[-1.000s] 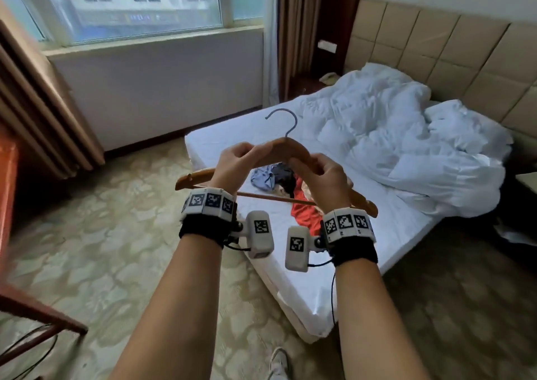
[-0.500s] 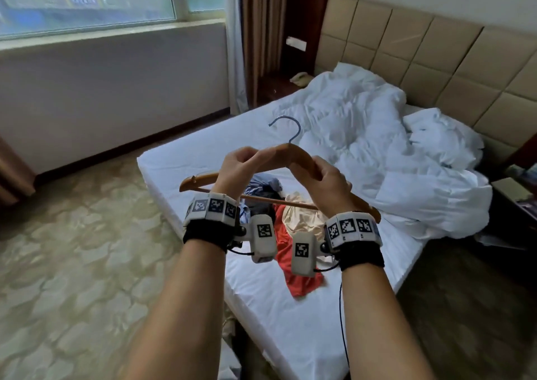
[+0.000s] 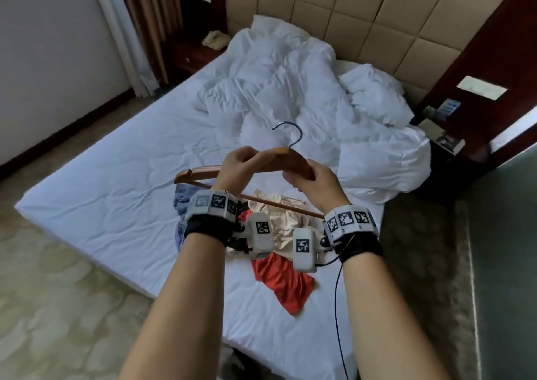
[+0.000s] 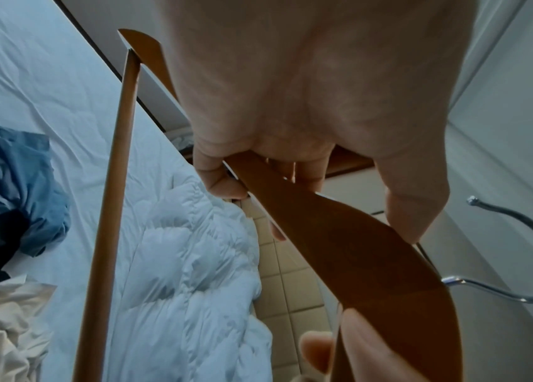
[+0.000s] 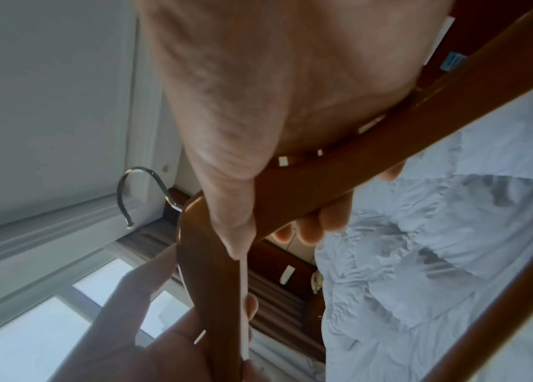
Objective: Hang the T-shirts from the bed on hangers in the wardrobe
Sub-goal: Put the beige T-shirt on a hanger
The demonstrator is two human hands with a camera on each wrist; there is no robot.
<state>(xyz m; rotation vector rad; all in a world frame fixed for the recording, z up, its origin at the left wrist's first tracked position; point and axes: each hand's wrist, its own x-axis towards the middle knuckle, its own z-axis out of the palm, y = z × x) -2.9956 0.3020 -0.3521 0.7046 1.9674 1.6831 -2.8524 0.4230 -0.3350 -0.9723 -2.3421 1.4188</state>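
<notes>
Both hands carry one wooden hanger (image 3: 279, 161) at mid-frame above the bed (image 3: 116, 205): left hand (image 3: 236, 166) clasps the left shoulder, right hand (image 3: 312, 183) the right, hook up. T-shirts (image 3: 283, 278) lie heaped at lower centre on the sheet; their count is unclear, partly hidden by wrists. Advice: free one hand, keep the hanger level, pick the topmost shirt, feed the hanger through its hem.

Soft daylight, dim wrist views; edges warped, close skin blurred.
</notes>
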